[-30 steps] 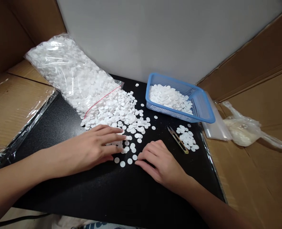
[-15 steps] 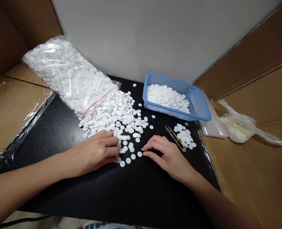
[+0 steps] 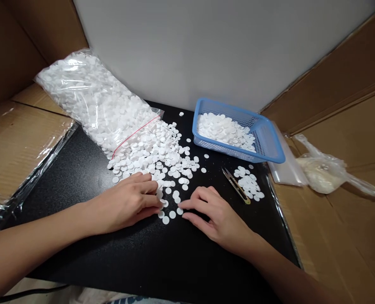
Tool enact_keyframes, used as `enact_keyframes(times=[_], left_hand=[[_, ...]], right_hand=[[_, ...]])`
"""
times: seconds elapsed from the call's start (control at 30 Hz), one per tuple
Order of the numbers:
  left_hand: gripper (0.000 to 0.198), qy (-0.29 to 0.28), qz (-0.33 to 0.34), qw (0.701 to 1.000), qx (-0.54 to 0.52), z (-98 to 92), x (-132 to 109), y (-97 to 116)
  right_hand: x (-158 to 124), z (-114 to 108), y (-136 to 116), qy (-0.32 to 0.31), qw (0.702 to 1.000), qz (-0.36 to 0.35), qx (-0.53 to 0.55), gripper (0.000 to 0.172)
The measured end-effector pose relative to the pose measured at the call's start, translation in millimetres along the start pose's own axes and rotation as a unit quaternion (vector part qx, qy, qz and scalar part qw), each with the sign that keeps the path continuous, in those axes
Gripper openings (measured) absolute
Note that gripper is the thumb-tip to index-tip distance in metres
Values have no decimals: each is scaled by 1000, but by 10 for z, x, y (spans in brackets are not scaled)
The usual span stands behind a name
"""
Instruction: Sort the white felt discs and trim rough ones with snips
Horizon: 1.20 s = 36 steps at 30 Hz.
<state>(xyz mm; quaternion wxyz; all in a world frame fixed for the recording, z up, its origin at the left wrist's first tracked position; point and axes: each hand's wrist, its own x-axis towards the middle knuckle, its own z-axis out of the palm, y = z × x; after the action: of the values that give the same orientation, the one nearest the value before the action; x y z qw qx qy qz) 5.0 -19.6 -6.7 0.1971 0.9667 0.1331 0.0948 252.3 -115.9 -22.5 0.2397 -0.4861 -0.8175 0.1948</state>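
Observation:
Many small white round discs (image 3: 143, 154) spill in a loose pile over the black table. My left hand (image 3: 135, 198) rests at the near edge of this pile, palm down. Its fingers are bent and slightly apart, the tips close to a few discs, and no disc shows in its grasp. Facing it from the right is my right hand (image 3: 211, 213), thumb and forefinger parted. A single disc (image 3: 179, 210) lies flat on the table at those fingertips. Between the hands, several more discs, among them a front one (image 3: 165, 220), lie apart from the pile.
A clear zip bag (image 3: 92, 97) full of discs lies at left, its mouth toward the pile. At the back right stands a blue basket (image 3: 238, 152) holding discs. Thread snips (image 3: 236, 185) lie beside a small disc heap (image 3: 249, 183). A knotted plastic bag (image 3: 322, 171) sits on cardboard.
My right hand has moved left and slightly down, reaching around one disc. My left hand has stayed nearly in place. The view has shifted slightly.

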Motion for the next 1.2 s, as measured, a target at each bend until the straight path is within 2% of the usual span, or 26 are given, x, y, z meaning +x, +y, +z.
enact_keyframes(times=[0.13, 0.33, 0.5, 0.63, 0.77, 0.87, 1.0, 1.1, 1.2], left_hand=[[12, 4, -27, 999, -21, -38, 15, -17], [14, -5, -29, 999, -15, -37, 5, -26], [21, -5, -22, 999, 26, -11, 3, 3], [25, -17, -1, 997, 72, 28, 1, 40], [30, -11, -24, 995, 100, 41, -9, 31], [30, -10, -59, 995, 84, 21, -12, -13], [27, -14, -82, 995, 49, -10, -8, -70], [25, -6, -88, 995, 44, -14, -8, -97], [22, 26, -74, 996, 45, 8, -5, -98]], right_hand=[[3, 54, 28, 23, 1000, 7, -9, 21], [4, 46, 7, 12, 1000, 3, 4, 14], [36, 5, -24, 25, 1000, 11, -10, 18], [84, 19, -9, -2, 999, 11, -34, 23], [136, 37, 7, -7, 998, -20, -57, 26], [161, 47, -8, -16, 999, -32, -35, 27], [149, 56, -35, -33, 999, 4, 24, 27], [117, 50, -33, -31, 998, 13, 45, 29], [93, 35, -14, -29, 998, 12, 56, 28]])
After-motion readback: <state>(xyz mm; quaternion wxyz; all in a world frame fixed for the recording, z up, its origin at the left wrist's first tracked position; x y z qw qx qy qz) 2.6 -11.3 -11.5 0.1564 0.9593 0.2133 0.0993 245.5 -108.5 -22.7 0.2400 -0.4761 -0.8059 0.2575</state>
